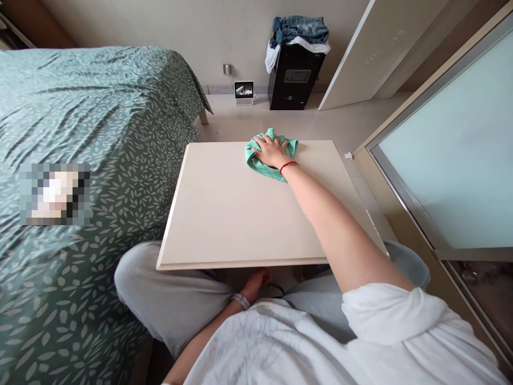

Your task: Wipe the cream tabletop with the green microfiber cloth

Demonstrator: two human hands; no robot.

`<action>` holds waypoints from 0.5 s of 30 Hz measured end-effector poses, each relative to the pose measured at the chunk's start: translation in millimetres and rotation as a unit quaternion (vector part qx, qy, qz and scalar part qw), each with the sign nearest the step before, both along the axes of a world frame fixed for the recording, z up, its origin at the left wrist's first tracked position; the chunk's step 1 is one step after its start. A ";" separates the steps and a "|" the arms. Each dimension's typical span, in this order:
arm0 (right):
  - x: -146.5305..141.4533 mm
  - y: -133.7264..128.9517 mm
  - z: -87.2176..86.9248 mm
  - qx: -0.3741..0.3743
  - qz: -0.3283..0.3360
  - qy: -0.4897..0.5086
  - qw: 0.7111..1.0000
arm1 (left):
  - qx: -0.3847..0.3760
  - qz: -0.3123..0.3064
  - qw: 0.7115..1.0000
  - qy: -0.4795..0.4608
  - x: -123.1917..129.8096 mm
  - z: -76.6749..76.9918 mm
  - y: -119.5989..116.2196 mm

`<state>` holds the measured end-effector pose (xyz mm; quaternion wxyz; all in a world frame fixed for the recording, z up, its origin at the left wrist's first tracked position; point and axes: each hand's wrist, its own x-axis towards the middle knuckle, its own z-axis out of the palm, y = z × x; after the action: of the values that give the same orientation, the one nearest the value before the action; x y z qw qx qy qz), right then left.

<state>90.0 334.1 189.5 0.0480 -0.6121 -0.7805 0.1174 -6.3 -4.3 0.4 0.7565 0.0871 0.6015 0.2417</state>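
Observation:
My right hand (pixel 271 152) lies on a green cloth (pixel 264 170) near the far edge of a cream tabletop (pixel 224 214). Its fingers are spread and press the cloth against the surface, and folds of fabric show all around it. A red string bracelet circles that wrist. My left hand (pixel 258 280) is low between my legs, just under the near edge of the tabletop. It wears a light watch band. Shadow and the table edge hide most of its fingers, so I cannot make out whether it holds anything.
A bed (pixel 120 128) with a green leaf-patterned sheet stands at the left, with a blurred-out item on it. Beyond the table are a small screen device (pixel 244 93) and a black cabinet (pixel 294 80) with folded jeans (pixel 300 30) on top. A frosted glass panel (pixel 452 144) borders the right.

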 end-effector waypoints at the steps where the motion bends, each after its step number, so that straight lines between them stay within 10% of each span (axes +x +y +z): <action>1: 0.2 2.6 -0.3 0.002 0.000 -0.001 1.000 | 0.002 0.000 1.000 -0.001 0.2 0.3 0.2; 8: -1.4 -28.7 1.1 0.001 0.001 0.001 1.000 | 0.008 -0.002 1.000 -0.005 0.1 -0.6 0.5; 15: 32.7 -154.0 -5.6 0.009 0.111 -0.033 0.993 | 0.020 -0.005 1.000 -0.007 -1.5 0.4 -1.0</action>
<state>122.8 180.1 183.9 0.0145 -0.5246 -0.8459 0.0947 -7.7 -5.3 0.8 0.7599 0.1032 0.5910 0.2504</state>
